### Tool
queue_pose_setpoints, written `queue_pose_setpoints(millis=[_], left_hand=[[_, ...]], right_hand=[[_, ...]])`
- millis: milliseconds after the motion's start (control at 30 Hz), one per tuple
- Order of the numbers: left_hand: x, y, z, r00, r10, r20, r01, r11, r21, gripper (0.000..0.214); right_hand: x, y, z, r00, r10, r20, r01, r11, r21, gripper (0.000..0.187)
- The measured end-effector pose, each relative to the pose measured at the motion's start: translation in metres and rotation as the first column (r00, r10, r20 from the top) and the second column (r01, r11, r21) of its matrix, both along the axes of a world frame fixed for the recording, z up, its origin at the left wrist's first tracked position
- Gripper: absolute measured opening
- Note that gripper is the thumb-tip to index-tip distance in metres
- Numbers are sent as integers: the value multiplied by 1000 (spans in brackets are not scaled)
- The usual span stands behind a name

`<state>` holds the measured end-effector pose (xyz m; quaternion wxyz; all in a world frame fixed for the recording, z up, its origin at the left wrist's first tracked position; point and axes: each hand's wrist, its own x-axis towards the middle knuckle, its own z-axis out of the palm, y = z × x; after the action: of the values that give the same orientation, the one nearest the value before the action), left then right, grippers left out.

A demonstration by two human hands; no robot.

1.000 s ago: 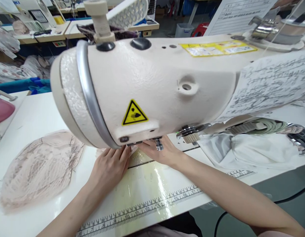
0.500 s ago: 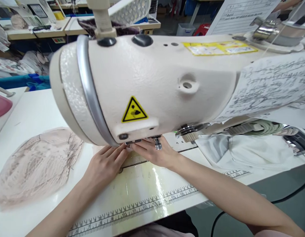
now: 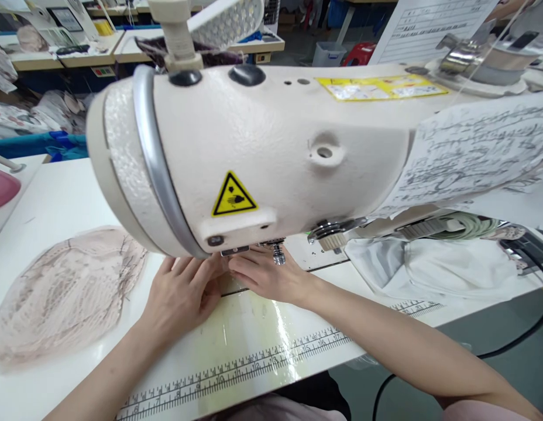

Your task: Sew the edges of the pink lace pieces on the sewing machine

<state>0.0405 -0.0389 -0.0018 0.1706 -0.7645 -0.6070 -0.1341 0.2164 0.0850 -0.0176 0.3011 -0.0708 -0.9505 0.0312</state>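
Beneath the white head of the sewing machine [image 3: 263,140], my left hand [image 3: 181,292] and my right hand [image 3: 269,275] meet close to the needle area. My left hand is bent, its thumb tucked under and its fingertips drawn together. The fingers of my right hand curl inward beside it, partly covered by the machine head. What they pinch is too small or hidden to make out. To the left of my left hand lies a pale pink lace fabric piece [image 3: 65,292] with loose dark threads.
A printed ruler strip [image 3: 236,371] runs along the front of the white table [image 3: 91,193]. White fabric [image 3: 456,266] and a coil of green cord [image 3: 468,225] rest at right. Handwritten paper [image 3: 477,155] hangs on the machine; a black cable [image 3: 512,351] loops below.
My left hand has turned and its thumb has tucked under, with the fingers more bent. The right hand's fingers have curled in more. The view has shifted slightly.
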Motion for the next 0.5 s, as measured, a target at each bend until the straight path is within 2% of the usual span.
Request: queue_pose_setpoints(millis=[67,133,267,367,500], left_hand=[[0,-3,2,997,54,64,-53,998,-19,33],[-1,-6,3,990,45,137,-41,999,-33,26],[-1,-6,6,983,-76,170,75,997,12,6],[1,-5,8,982,-116,150,109,993,49,6],[3,-4,9,981,-147,129,137,987,84,8]], right_hand=[[0,-1,-2,996,87,14,-85,990,-110,13],[1,-3,-3,990,138,20,-133,979,-156,13],[3,-4,-6,987,161,-31,-163,982,-95,12],[4,-4,-7,983,175,-49,-177,984,-29,8],[5,-3,-4,979,201,-31,-201,980,15,13]])
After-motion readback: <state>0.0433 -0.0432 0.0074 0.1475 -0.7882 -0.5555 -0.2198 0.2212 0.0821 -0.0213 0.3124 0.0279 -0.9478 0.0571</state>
